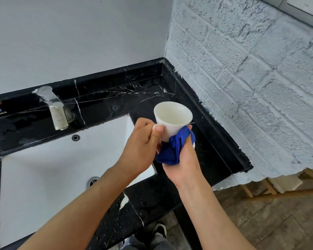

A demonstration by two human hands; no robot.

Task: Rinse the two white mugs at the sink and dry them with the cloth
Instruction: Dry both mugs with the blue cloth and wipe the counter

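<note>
One tap [55, 109], sink [43, 170], black counter [211, 156]

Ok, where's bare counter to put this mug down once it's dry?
Bare black counter runs from the faucet to the brick wall corner. The front strip by the sink is narrow and wet.

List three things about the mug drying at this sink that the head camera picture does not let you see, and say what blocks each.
1. Head view: the mug's base, covered by the blue cloth and the right hand.
2. Head view: most of the mug's handle, wrapped by the left hand.
3. Head view: the second white mug appears nowhere in the picture.
4. Head view: the sink's left part, cut off by the picture's edge.
</note>
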